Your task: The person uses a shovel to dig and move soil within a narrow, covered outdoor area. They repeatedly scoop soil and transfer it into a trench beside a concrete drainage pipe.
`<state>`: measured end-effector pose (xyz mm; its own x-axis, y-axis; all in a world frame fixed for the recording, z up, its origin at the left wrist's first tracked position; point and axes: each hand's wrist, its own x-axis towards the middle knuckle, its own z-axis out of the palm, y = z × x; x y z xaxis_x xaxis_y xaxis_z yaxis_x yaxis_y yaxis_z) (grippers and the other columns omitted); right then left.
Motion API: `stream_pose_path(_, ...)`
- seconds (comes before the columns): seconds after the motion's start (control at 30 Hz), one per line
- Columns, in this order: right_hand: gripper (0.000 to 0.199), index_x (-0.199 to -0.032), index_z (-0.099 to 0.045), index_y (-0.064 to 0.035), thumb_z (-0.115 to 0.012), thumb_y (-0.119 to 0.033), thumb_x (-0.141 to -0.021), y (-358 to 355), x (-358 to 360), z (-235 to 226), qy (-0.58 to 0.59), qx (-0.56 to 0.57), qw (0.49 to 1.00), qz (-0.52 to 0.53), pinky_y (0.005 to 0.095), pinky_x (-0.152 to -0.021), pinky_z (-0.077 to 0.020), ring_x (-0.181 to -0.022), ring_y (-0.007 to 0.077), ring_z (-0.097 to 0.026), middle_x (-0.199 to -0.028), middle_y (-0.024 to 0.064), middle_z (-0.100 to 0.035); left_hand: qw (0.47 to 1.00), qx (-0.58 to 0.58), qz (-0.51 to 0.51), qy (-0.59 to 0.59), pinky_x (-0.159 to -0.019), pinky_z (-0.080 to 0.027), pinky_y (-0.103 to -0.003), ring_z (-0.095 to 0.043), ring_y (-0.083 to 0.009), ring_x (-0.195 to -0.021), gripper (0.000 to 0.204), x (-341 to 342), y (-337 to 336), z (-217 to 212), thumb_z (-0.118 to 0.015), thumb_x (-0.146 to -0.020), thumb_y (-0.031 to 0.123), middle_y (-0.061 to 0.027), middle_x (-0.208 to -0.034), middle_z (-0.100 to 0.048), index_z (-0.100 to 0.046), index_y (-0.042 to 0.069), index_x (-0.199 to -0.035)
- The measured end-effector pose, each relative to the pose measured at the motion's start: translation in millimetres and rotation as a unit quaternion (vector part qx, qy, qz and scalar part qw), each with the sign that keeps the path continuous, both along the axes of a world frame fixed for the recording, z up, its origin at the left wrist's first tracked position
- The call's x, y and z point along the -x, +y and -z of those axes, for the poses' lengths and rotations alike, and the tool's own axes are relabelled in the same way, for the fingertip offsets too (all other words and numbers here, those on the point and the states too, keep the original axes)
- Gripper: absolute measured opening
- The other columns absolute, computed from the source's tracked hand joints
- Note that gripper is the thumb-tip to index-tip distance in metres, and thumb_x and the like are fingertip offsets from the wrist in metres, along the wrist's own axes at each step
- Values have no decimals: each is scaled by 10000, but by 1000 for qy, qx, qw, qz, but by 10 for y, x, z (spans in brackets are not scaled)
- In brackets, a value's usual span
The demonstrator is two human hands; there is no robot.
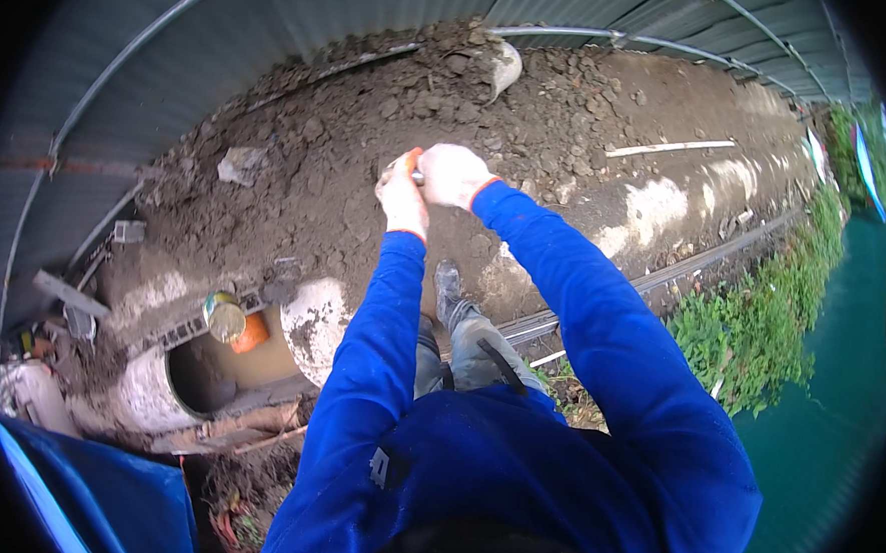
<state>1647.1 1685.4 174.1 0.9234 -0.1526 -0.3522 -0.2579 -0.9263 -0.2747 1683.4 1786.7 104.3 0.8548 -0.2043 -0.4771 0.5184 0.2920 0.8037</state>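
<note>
Both my hands wear white work gloves with orange cuffs and are held close together over the dirt, arms stretched forward. My left hand (402, 196) is closed, with orange showing near its fingertips. My right hand (455, 175) is closed right beside it, touching or nearly so. A short pale piece shows between the two hands, too small and covered to name. Beneath them lies loose brown soil (347, 201) with lumps. My boot (449, 282), muddy and grey, stands just below the hands.
At lower left a large pipe (146, 391) has a gap with muddy water, a round can (225, 320) and an orange container (251, 334). A white rod (670, 147) lies at right. Corrugated metal sheeting (377, 13) walls the far side; green plants (750, 343) and dark rails (704, 258) line the right.
</note>
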Motion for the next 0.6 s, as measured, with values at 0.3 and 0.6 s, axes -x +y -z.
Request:
stream_pose_path(0.3, 259, -854, -765, -56, -730, -307, -800, 17, -287, -131, -50, -22, 998, -10, 466, -749, -598, -819, 353, -751, -852, 176, -755, 997, 73, 33, 18, -960, -542, -375, -695, -222, -1057, 284, -363, 15, 86, -650, -991, 216, -102, -1136, -756, -752, -4, -1140)
stream_pose_path(0.6, 255, -887, -781, -75, -716, -307, -802, 219, -613, -46, -46, -31, 998, 4, 471, -762, -600, -839, 360, -752, -876, 168, -762, 998, 56, 41, 4, -971, -551, -386, -695, -233, -1078, 270, -665, 196, 173, -630, -999, 204, -106, -1155, -754, -762, 4, -1125)
